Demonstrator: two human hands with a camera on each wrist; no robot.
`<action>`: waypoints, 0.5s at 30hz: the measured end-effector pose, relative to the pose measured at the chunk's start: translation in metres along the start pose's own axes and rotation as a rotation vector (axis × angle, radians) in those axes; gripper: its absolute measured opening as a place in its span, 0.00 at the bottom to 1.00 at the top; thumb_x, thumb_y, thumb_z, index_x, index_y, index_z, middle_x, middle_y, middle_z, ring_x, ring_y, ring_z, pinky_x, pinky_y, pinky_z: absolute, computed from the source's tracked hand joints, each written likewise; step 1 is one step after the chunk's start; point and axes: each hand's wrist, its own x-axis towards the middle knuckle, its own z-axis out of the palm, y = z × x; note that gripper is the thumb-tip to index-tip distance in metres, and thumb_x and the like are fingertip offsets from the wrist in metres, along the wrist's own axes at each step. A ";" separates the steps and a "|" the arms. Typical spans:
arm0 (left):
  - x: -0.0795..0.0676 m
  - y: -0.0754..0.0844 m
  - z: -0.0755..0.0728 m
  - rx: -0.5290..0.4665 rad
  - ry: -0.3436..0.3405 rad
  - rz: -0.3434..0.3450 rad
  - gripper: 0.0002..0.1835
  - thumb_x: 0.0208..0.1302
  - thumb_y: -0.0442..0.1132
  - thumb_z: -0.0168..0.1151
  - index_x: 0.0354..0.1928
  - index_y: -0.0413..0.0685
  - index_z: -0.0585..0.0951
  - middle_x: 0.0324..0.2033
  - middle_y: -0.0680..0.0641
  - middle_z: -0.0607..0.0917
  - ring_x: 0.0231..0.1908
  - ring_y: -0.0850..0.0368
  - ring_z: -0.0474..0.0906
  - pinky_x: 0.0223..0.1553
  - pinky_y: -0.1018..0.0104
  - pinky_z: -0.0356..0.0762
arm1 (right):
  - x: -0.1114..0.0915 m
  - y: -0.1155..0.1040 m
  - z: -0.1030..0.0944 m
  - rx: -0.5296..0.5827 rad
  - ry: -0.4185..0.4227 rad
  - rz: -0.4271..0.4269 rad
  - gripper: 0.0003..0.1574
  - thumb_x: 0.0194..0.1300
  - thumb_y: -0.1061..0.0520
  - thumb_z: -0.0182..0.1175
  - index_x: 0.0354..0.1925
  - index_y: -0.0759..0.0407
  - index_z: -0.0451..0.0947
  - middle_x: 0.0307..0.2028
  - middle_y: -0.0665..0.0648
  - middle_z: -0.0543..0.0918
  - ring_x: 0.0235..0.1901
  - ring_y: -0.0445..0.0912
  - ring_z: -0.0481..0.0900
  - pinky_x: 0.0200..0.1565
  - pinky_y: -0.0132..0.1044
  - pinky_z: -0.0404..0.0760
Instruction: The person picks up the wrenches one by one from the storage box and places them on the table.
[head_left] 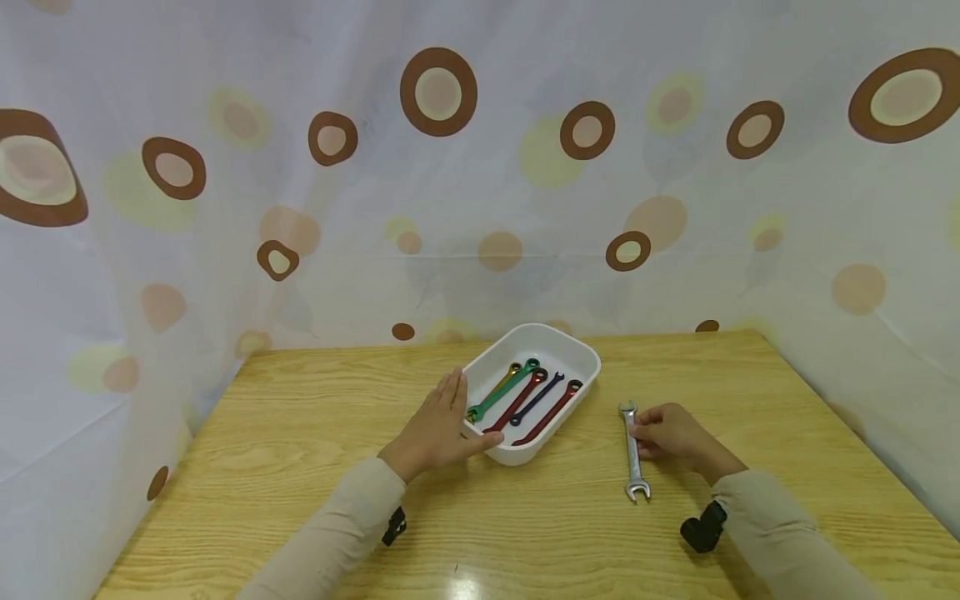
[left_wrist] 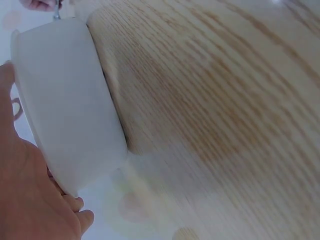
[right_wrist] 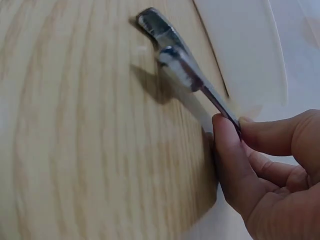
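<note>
My right hand (head_left: 671,437) pinches a silver double open-ended wrench (head_left: 633,454) between thumb and fingers. In the right wrist view the wrench (right_wrist: 220,102) slants over the wood, its shadow beside it. To its left stands a white plastic tray (head_left: 517,455). My left hand (head_left: 437,429) lies along the tray's near left corner, its fingers extended and thumb spread over the front rim. Inside the tray lie a gold wrench (head_left: 501,384), a green wrench (head_left: 501,393), two red wrenches (head_left: 517,406) and a small dark purple wrench (head_left: 536,401).
The light wooden table (head_left: 315,417) runs back to a hanging cloth (head_left: 480,167) with brown and yellow spots, which also closes off both sides. A black wrist device (head_left: 703,529) sits at the right sleeve, another (head_left: 394,527) below the left one.
</note>
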 end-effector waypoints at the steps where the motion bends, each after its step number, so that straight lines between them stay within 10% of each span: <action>1: 0.000 0.000 0.000 0.000 0.001 0.001 0.60 0.59 0.76 0.46 0.74 0.34 0.42 0.75 0.38 0.40 0.74 0.44 0.36 0.71 0.50 0.44 | 0.001 0.000 0.000 -0.009 -0.005 -0.002 0.16 0.68 0.68 0.54 0.46 0.83 0.69 0.30 0.58 0.78 0.27 0.41 0.80 0.31 0.33 0.83; 15: 0.001 -0.002 0.002 0.007 0.004 0.008 0.60 0.59 0.76 0.45 0.74 0.34 0.41 0.74 0.37 0.41 0.74 0.42 0.38 0.71 0.50 0.45 | 0.003 -0.003 0.001 -0.232 0.033 0.001 0.06 0.62 0.67 0.59 0.34 0.74 0.76 0.26 0.58 0.80 0.23 0.43 0.80 0.27 0.36 0.83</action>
